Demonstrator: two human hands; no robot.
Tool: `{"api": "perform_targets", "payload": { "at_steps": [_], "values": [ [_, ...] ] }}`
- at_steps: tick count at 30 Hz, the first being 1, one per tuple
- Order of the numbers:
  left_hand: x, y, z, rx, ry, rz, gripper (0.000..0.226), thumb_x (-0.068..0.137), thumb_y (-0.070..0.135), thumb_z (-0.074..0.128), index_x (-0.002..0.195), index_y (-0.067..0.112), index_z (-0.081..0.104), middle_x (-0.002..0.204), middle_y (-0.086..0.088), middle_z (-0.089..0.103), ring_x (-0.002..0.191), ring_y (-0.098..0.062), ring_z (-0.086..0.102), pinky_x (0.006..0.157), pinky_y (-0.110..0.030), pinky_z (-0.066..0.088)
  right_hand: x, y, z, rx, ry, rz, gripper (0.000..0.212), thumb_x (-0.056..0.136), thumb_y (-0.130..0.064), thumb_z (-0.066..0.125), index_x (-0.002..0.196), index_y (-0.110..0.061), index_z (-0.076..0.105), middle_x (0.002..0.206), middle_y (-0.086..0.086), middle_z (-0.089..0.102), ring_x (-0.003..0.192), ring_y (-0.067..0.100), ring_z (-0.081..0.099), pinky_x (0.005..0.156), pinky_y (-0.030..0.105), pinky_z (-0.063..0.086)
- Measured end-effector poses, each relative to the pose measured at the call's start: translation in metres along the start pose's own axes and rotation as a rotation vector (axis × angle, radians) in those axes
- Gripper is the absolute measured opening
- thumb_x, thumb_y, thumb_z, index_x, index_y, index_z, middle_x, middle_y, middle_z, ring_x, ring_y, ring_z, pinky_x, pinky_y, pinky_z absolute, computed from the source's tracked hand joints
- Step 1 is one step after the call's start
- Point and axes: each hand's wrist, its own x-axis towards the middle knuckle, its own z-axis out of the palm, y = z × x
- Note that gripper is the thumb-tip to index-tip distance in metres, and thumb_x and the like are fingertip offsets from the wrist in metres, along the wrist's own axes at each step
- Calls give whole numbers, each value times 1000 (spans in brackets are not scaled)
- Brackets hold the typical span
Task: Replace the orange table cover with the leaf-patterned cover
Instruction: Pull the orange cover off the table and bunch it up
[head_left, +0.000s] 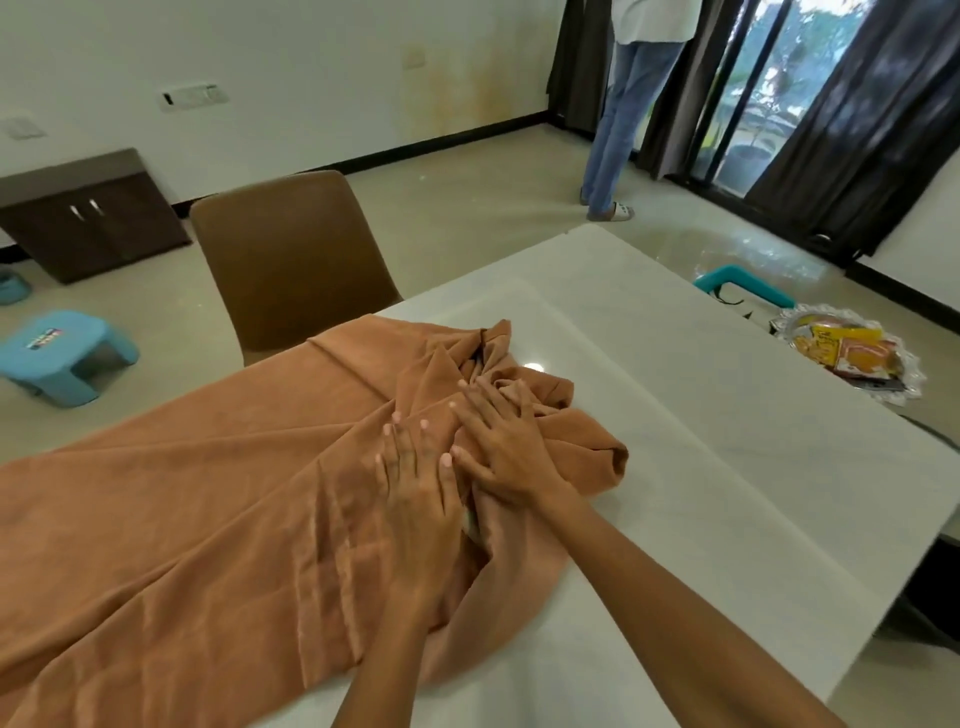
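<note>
Already the orange cover (171, 509) is half off: it lies bunched toward the middle of the white table (727, 415), with the right part of the tabletop bare and the left part still draped. Both hands rest on the heap. The left hand (415, 488) lies flat with fingers spread, pressing the cloth down; the right hand (498, 436), just beside it and a little farther away, has its fingers splayed over the crumpled folds, pressing, not clutching, it seems (probably gathering the cloth into a bundle so it lifts away in one piece). The leaf-patterned cover is nowhere in view. A brown chair (291, 260) stands at the far left edge, and a tray of packets (852, 358) sits at the far right.
</note>
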Motion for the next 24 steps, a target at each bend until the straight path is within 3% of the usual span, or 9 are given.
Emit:
{"api": "perform_targets", "payload": {
  "at_steps": [4, 9, 13, 16, 20, 24],
  "values": [
    [-25, 11, -23, 50, -17, 71, 50, 100, 25, 29, 145, 4, 32, 154, -18, 24, 144, -30, 18, 118, -34, -1, -18, -11, -18, 77, 138, 47, 51, 100, -42, 23, 139, -17, 44, 149, 4, 37, 141, 19, 26, 117, 48, 8],
    [-56, 5, -43, 133, -50, 45, 51, 97, 27, 29, 141, 5, 42, 152, -15, 29, 142, -26, 24, 118, -31, -1, -41, -36, -21, 32, 172, 54, 44, 99, -34, 31, 124, -14, 60, 138, 8, 51, 132, 22, 42, 113, 52, 18],
    [-72, -14, -65, 187, -39, 0, 53, 97, 30, 28, 143, 7, 39, 154, -12, 25, 144, -24, 19, 118, -36, 6, -44, -66, -23, 37, 187, 11, 37, 98, -31, 36, 117, -13, 63, 131, 8, 57, 128, 24, 46, 112, 53, 21],
    [-77, -33, -88, 192, 4, -36, 54, 97, 29, 27, 144, 5, 38, 154, -15, 25, 144, -26, 20, 116, -40, 12, -36, -100, -20, 112, 181, -18, 36, 98, -29, 38, 117, -13, 63, 128, 6, 59, 125, 22, 48, 113, 51, 19],
    [-81, -74, -123, 192, 28, -100, 53, 98, 28, 25, 143, 3, 38, 153, -16, 27, 143, -27, 20, 116, -38, 10, -18, -155, -8, 210, 190, -96, 32, 93, -26, 41, 99, -11, 69, 115, 7, 66, 115, 22, 56, 105, 49, 35],
    [-78, -128, -156, 223, 68, -186, 54, 100, 31, 22, 138, 0, 46, 148, -19, 35, 140, -27, 26, 115, -35, 7, 10, -217, 18, 274, 145, -184, 28, 91, -24, 41, 92, -13, 67, 110, 6, 66, 108, 22, 59, 101, 46, 38]
  ]
}}
